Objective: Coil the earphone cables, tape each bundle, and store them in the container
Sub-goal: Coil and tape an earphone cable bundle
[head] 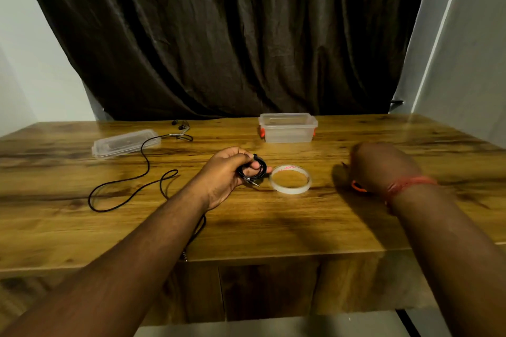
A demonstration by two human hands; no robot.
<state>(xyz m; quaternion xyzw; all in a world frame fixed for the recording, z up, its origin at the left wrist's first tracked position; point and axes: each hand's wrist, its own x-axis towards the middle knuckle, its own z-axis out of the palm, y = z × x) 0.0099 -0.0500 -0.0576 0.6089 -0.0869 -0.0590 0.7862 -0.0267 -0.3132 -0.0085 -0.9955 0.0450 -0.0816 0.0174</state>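
My left hand [224,175] is closed around a coiled black earphone cable [253,171], whose metal jack pokes out toward the tape. A clear tape roll [290,179] lies flat on the table just right of that hand. A second black earphone cable [142,169] sprawls loose on the left, with its earbuds [180,124] near the back edge. The clear container [287,128] with orange clips stands open at the back. My right hand [383,164] is blurred and rests palm down over an orange-handled object [358,187], most of which it hides.
The container's clear lid [126,142] lies flat at the back left. The wooden table [273,227] ends at a front edge, where the loose cable's end hangs over beneath my left forearm. A dark curtain hangs behind the table.
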